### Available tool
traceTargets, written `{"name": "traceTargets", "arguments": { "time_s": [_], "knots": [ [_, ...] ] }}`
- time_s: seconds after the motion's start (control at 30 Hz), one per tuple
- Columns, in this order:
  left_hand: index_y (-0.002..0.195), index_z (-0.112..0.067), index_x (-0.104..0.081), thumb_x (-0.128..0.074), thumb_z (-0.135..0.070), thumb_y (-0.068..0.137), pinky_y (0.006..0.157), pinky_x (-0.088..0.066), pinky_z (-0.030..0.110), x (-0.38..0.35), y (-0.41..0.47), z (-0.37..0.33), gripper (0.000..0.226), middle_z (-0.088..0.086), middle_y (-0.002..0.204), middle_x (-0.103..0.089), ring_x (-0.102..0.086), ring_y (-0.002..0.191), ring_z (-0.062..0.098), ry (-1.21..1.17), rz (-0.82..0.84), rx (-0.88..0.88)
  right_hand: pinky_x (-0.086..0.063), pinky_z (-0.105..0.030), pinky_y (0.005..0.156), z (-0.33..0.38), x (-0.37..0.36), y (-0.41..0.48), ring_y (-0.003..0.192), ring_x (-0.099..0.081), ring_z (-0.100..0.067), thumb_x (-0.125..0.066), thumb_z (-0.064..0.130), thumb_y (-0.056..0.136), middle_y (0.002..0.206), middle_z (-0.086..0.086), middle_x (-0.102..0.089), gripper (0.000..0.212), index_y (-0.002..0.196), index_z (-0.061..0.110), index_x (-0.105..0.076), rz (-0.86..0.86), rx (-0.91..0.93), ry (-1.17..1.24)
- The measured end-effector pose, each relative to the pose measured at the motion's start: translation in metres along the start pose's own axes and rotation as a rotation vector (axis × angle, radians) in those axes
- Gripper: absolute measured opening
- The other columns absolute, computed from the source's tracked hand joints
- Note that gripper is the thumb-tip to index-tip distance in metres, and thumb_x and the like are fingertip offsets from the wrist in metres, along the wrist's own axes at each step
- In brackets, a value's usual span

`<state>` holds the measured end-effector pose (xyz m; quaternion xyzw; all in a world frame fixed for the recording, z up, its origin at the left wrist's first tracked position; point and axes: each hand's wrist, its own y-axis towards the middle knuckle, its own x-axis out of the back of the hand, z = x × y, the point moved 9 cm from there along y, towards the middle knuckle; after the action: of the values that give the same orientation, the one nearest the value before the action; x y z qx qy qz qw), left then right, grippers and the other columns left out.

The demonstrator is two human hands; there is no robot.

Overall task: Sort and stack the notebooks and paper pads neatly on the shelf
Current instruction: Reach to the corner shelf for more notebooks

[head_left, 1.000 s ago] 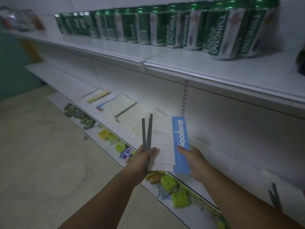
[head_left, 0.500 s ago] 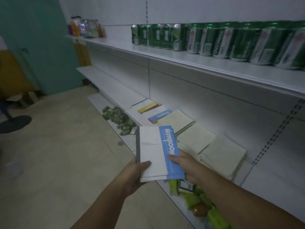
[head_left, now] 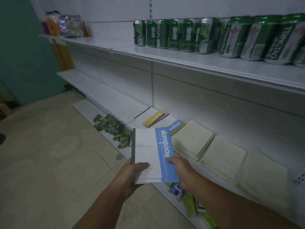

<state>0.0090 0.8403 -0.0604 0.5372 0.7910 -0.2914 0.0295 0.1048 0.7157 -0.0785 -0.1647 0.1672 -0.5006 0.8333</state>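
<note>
Left hand [head_left: 132, 172]: clamped on the lower left corner of the held notebook [head_left: 148, 154], which has a white card cover, a blue title band and a grey spine. The thumb lies on top.
Right hand [head_left: 181, 169]: clamped on the blue-band side, with the thumb on the cover.
Notebook position: flat, in the air just in front of the white metal middle shelf [head_left: 115, 103], not touching it.
Change: 1 s ago, 2 grey spines stood upright and splayed between the hands. Now the edges are squared into 1 flat block, and the view has swung left along the shelf.
Meaning: the block appears aligned and ready for placing. The likely target is the shelved blue-banded notebook [head_left: 176, 126], just beside the yellow-banded notebook [head_left: 154, 119].
Paper pads: 3 piles of cream paper pads [head_left: 226, 156] lie in a row to the right. Their near edges are fanned, not yet squared.
Upper shelf: a row of green drink cans [head_left: 173, 35].
Hidden: the fingers of both hands are under the cover. The number of books held cannot be told. The arms partly cover the coloured packets [head_left: 176, 190] below. The rightmost pad pile is blurred.
</note>
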Motion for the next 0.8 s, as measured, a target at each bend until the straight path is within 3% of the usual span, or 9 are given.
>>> {"name": "traceTargets", "arguments": {
  "time_s": [0.1, 0.27, 0.4, 0.53, 0.6, 0.63, 0.73, 0.8],
  "knots": [
    [0.117, -0.018, -0.06, -0.072, -0.016, 0.067, 0.066, -0.056, 0.033, 0.034, 0.043, -0.023, 0.051, 0.009, 0.108, -0.071, -0.067, 0.098, 0.029, 0.084, -0.089, 0.021, -0.049, -0.03, 0.065, 0.01, -0.025, 0.054, 0.08, -0.06, -0.022, -0.044, 0.014, 0.099, 0.095, -0.001, -0.063, 0.022, 0.118, 0.021, -0.053, 0.013, 0.021, -0.024],
    [0.106, -0.016, -0.057, -0.055, -0.011, 0.093, 0.078, -0.052, 0.039, 0.109, 0.122, -0.059, 0.015, 0.007, 0.097, -0.065, -0.062, 0.087, 0.027, 0.201, -0.348, 0.101, -0.05, -0.033, 0.072, 0.016, -0.077, 0.15, 0.089, -0.06, -0.024, -0.042, 0.013, 0.099, 0.107, -0.004, -0.062, 0.024, 0.118, 0.026, -0.049, 0.054, -0.019, 0.011],
    [0.11, -0.011, -0.054, -0.045, -0.015, 0.098, 0.064, -0.049, 0.034, 0.153, 0.173, -0.081, 0.016, 0.014, 0.098, -0.059, -0.057, 0.088, 0.032, 0.254, -0.477, 0.16, -0.051, -0.034, 0.073, 0.013, -0.101, 0.201, 0.095, -0.061, -0.025, -0.042, 0.014, 0.099, 0.114, -0.006, -0.062, 0.03, 0.126, 0.023, -0.049, 0.032, -0.062, 0.048],
    [0.098, -0.01, -0.06, -0.046, -0.005, 0.095, 0.059, -0.046, 0.032, 0.168, 0.233, -0.105, 0.015, 0.011, 0.076, -0.06, -0.056, 0.065, 0.025, 0.415, -0.45, 0.12, -0.049, -0.031, 0.068, 0.012, -0.109, 0.248, 0.09, -0.061, -0.021, -0.041, 0.009, 0.099, 0.113, -0.008, -0.061, 0.032, 0.127, 0.02, -0.048, -0.059, -0.088, 0.094],
    [0.101, -0.007, -0.065, -0.05, 0.001, 0.092, 0.055, -0.043, 0.027, 0.177, 0.27, -0.118, 0.018, 0.009, 0.071, -0.06, -0.054, 0.058, 0.022, 0.463, -0.42, 0.094, -0.049, -0.035, 0.077, 0.013, -0.116, 0.278, 0.094, -0.06, -0.024, -0.041, 0.008, 0.098, 0.113, -0.008, -0.061, 0.035, 0.132, 0.019, -0.046, -0.113, -0.094, 0.043],
    [0.104, -0.006, -0.064, -0.05, 0.001, 0.092, 0.054, -0.042, 0.026, 0.182, 0.291, -0.123, 0.02, 0.007, 0.071, -0.059, -0.053, 0.058, 0.02, 0.491, -0.401, 0.09, -0.048, -0.035, 0.078, 0.016, -0.12, 0.295, 0.094, -0.06, -0.026, -0.042, 0.006, 0.097, 0.112, -0.011, -0.062, 0.037, 0.132, 0.017, -0.047, -0.141, -0.088, 0.01],
    [0.111, -0.014, -0.063, -0.045, -0.005, 0.095, 0.052, -0.039, 0.023, 0.194, 0.361, -0.144, 0.025, 0.002, 0.071, -0.056, -0.051, 0.062, 0.017, 0.613, -0.354, 0.058, -0.044, -0.027, 0.061, 0.035, -0.119, 0.341, 0.081, -0.058, -0.024, -0.045, -0.001, 0.089, 0.103, -0.02, -0.065, 0.033, 0.117, 0.011, -0.058, -0.345, -0.052, -0.102],
    [0.113, -0.019, -0.064, -0.043, -0.008, 0.096, 0.048, -0.04, 0.019, 0.195, 0.411, -0.155, 0.029, 0.0, 0.07, -0.055, -0.053, 0.064, 0.02, 0.706, -0.275, 0.041, -0.043, -0.024, 0.057, 0.047, -0.108, 0.369, 0.08, -0.058, -0.022, -0.046, -0.001, 0.085, 0.099, -0.007, -0.065, 0.038, 0.115, 0.02, -0.056, -0.511, -0.01, -0.213]
  ]
}}
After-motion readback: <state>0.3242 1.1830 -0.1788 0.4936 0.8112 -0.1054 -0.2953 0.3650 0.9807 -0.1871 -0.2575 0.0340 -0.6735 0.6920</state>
